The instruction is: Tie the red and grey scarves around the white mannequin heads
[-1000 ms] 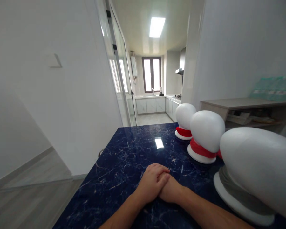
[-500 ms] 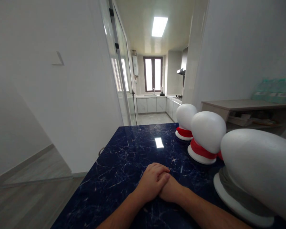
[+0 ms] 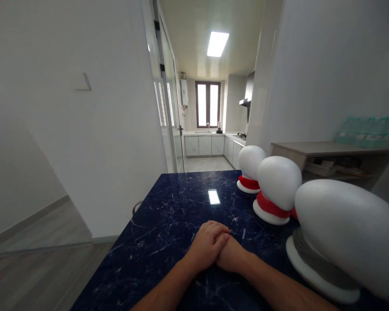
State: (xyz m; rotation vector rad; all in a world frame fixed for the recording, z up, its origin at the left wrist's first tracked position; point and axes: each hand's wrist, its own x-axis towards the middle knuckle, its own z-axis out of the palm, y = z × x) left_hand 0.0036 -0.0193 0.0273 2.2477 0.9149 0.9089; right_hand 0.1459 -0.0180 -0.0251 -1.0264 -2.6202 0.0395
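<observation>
My two hands rest together on the dark blue marbled tabletop (image 3: 168, 207). My left hand (image 3: 209, 242) lies over the right one, its fingers wrapped round it. Beneath it, my right hand (image 3: 232, 255) shows only its back and wrist; its fingers are hidden. Neither hand touches the three smooth white mannequin heads standing in a row along the right side. The nearest white head (image 3: 343, 229) has grey cloth round its neck. Red cloth circles the necks of the middle head (image 3: 278, 183) and the far head (image 3: 252, 160).
Behind the heads stands a wooden shelf unit (image 3: 307, 148) with a pack of greenish wrapped bottles (image 3: 369, 131) on top. A white wall (image 3: 94, 142) and a glass door (image 3: 172, 99) are at the left. Beyond the table lies a kitchen with a window (image 3: 208, 104) and white cabinets (image 3: 204, 145).
The view has tilted and turned slightly, so the ceiling light sits lower and the white heads lie a little further left in view. My hands stay clasped in place.
</observation>
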